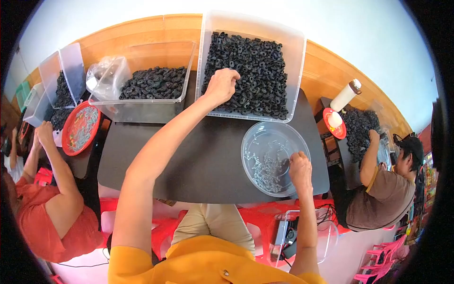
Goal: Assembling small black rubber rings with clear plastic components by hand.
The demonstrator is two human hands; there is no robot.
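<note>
My left hand (pixel 223 87) reaches over the left side of a large clear plastic bin (pixel 299 71) full of small black plastic parts (pixel 255 71). Its fingers are curled together against the parts, and whatever they hold is hidden. Over the right rim of a round clear plastic dish (pixel 249 169), my right hand (pixel 301 171) has its fingers pinched closed; I cannot make out anything in them. Small, shiny clear pieces (pixel 267 173) lie scattered across the dish's bottom.
Left of the big bin, a clear box (pixel 142 111) holds dark oval parts (pixel 153 83) beside a plastic bag (pixel 108 78). A co-worker (pixel 52 208) sits left by a red tray (pixel 71 146). Another co-worker (pixel 383 194) sits right, near black parts (pixel 359 130) and a white bottle (pixel 345 96).
</note>
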